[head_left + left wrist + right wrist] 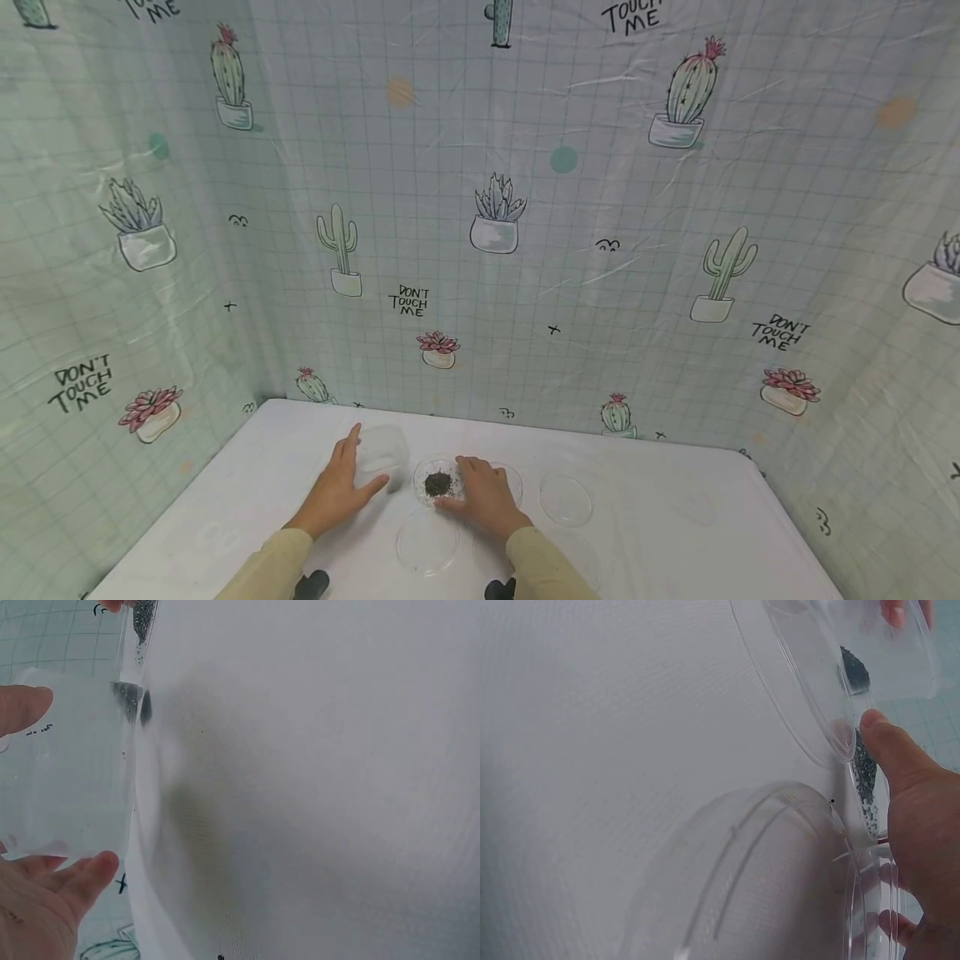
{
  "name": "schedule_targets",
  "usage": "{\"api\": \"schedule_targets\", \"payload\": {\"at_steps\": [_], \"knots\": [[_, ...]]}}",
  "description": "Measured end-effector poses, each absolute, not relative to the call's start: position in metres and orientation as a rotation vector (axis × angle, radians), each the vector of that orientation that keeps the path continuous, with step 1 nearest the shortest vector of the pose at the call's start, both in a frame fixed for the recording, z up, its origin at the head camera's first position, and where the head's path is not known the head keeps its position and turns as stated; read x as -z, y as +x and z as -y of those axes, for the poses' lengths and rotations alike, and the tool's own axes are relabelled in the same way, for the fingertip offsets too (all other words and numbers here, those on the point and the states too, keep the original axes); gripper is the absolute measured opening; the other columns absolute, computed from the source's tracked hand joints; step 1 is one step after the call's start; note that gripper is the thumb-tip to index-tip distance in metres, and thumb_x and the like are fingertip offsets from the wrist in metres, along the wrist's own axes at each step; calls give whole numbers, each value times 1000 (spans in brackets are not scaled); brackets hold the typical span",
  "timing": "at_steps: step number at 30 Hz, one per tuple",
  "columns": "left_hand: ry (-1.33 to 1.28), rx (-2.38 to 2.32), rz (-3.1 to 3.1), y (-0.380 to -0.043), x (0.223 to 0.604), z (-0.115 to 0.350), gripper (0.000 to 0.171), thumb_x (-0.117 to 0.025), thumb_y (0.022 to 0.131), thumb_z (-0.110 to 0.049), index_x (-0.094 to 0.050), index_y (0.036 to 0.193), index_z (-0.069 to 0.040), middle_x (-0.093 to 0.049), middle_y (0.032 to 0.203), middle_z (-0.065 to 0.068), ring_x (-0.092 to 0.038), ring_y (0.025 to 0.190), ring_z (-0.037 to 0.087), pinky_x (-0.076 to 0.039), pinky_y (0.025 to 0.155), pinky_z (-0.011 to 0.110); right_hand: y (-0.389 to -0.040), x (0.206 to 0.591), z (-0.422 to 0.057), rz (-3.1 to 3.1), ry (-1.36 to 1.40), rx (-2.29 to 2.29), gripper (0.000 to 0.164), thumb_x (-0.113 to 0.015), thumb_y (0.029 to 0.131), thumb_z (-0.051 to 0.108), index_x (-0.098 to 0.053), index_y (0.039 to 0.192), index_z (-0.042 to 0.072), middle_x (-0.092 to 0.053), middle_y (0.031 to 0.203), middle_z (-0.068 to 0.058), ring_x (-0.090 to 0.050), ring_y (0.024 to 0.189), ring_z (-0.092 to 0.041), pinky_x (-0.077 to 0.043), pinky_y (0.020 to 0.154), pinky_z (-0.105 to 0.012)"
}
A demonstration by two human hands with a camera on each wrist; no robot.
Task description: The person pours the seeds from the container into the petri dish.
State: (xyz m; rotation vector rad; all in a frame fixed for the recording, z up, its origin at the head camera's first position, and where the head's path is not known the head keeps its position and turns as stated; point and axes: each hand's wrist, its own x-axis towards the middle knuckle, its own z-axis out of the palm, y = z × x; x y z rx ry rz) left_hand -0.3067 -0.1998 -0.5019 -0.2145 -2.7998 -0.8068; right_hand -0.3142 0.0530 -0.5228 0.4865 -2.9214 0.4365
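Observation:
My left hand [337,492] grips a clear plastic tub [385,446] on the table's left half, thumb on the near side and fingers on the far side. Dark granules [126,697] sit in one lower corner of the tub. Just right of it lies a clear, shallow round dish [417,483] with a heap of dark crumbly granules [438,483] and scattered bits around the heap. My right hand [487,498] holds this dish by its right part, thumb at the near rim and fingers at the far rim. Those fingers are partly hidden in the right wrist view.
Several more clear round dishes stand close by: one dish [427,543] nearer me, another dish [566,502] to the right, and one dish [513,482] partly behind my right hand. The white table [675,525] ends at a cactus-print curtain [450,275].

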Motion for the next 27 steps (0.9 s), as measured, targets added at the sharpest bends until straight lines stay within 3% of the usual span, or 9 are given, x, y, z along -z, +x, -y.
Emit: {"api": "schedule_targets", "payload": {"at_steps": [9, 17, 27], "knots": [[-215, 802, 2807, -304, 505, 203, 95, -65, 80, -43, -6, 146, -9, -28, 139, 22, -45, 119, 42, -40, 97, 57, -314, 522, -52, 2935, 469, -439, 82, -59, 71, 67, -45, 132, 13, -53, 129, -3, -49, 119, -20, -41, 94, -43], [-275, 794, 2759, -301, 507, 211, 95, -68, 78, -42, -10, 146, -8, -23, 142, 22, -36, 126, 44, -36, 100, 59, -315, 524, -52, 2924, 484, -454, 83, -58, 72, 67, -45, 132, 12, -53, 129, -4, -49, 119, -21, -41, 94, -44], [-342, 719, 2678, -297, 506, 218, 95, -73, 72, -43, -22, 143, -7, -27, 143, 17, -33, 130, 37, -35, 101, 59, -318, 528, -53, 2907, 488, -441, 83, -57, 72, 68, -45, 132, 13, -53, 128, -3, -49, 119, -21, -41, 93, -44]]}}
